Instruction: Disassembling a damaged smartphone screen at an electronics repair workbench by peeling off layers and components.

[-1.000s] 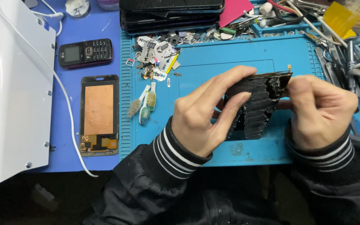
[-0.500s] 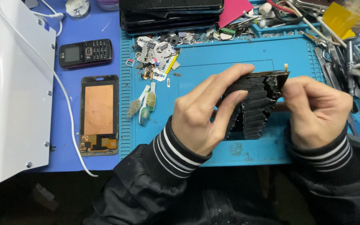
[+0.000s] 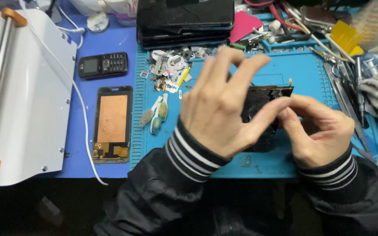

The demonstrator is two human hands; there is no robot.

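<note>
A dark, cracked phone panel lies over the blue work mat, mostly hidden behind my hands. My left hand is spread above it, fingers apart, with the thumb reaching right against the panel's middle. My right hand pinches the panel's right side between thumb and curled fingers. A small flex tab sticks up at the panel's top right corner.
A phone frame with a copper back and a small black keypad phone lie left of the mat. A white machine stands far left. Small parts, stacked dark screens, and tweezers and tools ring the mat.
My left hand has let go of the panel's left side and lifted, its fingers now spread open above it. The right hand has shifted down along the panel's right edge.
</note>
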